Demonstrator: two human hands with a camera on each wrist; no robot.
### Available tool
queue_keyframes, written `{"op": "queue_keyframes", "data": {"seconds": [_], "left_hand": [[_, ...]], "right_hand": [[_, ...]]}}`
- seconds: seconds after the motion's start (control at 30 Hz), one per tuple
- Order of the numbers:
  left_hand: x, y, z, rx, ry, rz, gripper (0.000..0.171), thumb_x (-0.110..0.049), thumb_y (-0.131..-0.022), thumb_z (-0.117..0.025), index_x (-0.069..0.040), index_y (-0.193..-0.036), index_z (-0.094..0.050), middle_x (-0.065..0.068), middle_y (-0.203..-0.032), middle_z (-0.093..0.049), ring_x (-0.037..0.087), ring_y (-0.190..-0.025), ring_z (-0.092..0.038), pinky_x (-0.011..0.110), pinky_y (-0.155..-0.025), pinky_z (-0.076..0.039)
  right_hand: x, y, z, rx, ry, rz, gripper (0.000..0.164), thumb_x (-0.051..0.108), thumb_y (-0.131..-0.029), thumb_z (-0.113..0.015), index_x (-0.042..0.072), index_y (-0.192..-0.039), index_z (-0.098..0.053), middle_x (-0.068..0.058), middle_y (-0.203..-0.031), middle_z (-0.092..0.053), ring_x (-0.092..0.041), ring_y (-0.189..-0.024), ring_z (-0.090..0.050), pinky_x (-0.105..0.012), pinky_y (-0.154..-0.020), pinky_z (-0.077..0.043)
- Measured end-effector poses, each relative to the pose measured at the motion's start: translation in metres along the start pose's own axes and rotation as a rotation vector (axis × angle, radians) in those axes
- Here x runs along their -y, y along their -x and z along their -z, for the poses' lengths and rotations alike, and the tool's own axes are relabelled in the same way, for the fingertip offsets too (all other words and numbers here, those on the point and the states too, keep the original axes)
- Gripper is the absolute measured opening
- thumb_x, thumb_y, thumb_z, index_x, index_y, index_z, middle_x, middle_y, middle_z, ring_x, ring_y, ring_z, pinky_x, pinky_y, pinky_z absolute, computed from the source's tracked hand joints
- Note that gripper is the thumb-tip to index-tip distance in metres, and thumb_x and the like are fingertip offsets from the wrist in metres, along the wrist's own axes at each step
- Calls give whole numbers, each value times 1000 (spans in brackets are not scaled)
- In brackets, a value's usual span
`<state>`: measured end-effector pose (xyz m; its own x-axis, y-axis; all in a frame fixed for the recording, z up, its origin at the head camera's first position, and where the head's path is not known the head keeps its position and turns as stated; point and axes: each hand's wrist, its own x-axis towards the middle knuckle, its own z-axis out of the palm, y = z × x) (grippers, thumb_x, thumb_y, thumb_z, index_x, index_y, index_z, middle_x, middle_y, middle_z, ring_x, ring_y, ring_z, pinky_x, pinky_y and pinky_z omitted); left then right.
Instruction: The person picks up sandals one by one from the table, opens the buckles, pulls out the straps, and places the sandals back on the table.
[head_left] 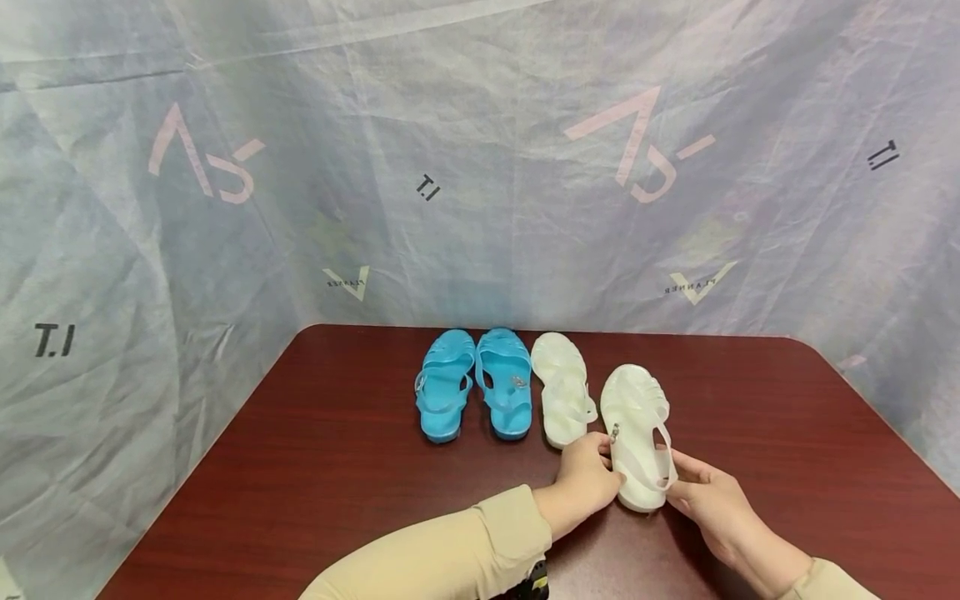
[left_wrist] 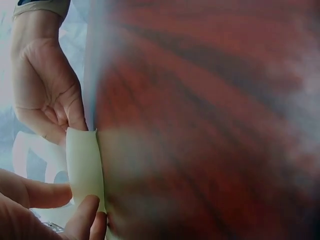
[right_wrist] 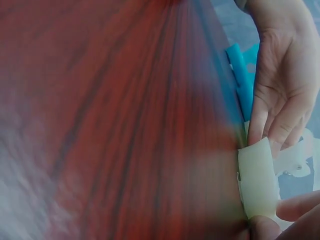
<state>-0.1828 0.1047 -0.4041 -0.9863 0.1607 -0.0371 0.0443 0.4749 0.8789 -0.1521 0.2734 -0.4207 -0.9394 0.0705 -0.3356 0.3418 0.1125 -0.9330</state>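
Note:
A white sandal point(head_left: 636, 454) with a strap and small buckle lies on the right of the row, toe pointing away from me. My left hand point(head_left: 587, 477) pinches its left edge near the heel. On the other side, my right hand point(head_left: 708, 504) grips the heel's right edge, fingers by the back strap. From the left wrist view, the pale heel point(left_wrist: 85, 165) sits between both hands, and the right wrist view shows the same heel point(right_wrist: 258, 177). Just left of it is the other white sandal point(head_left: 562, 392), close beside my left fingers.
Two blue sandals, one on the left point(head_left: 446, 387) and one on the right point(head_left: 506, 383), lie side by side left of the white ones. All are on a dark red wooden table point(head_left: 315, 467). A printed grey cloth point(head_left: 480, 167) hangs behind and at the sides.

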Motion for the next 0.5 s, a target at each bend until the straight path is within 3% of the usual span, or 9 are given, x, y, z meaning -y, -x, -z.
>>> {"op": "queue_keyframes", "data": {"seconds": [0.33, 0.5], "left_hand": [[-2, -7, -3, 11, -47, 19, 41, 0, -76, -77, -4, -115, -67, 1, -97, -69, 10, -85, -66, 17, -66, -50], [-4, -10, -3, 8, -72, 38, 41, -2, -76, -78, -5, -116, -67, 2, -98, -70, 10, -87, -66, 18, -69, -51]], "right_hand": [[4, -3, 0, -11, 10, -4, 66, -1, -90, -57, -5, -149, -28, -9, -130, -53, 7, -93, -56, -15, -81, -50], [7, -7, -2, -18, 4, 6, 67, -4, -88, -56, -8, -148, -28, -19, -136, -47, 5, -92, -56, -15, -81, -51]]}}
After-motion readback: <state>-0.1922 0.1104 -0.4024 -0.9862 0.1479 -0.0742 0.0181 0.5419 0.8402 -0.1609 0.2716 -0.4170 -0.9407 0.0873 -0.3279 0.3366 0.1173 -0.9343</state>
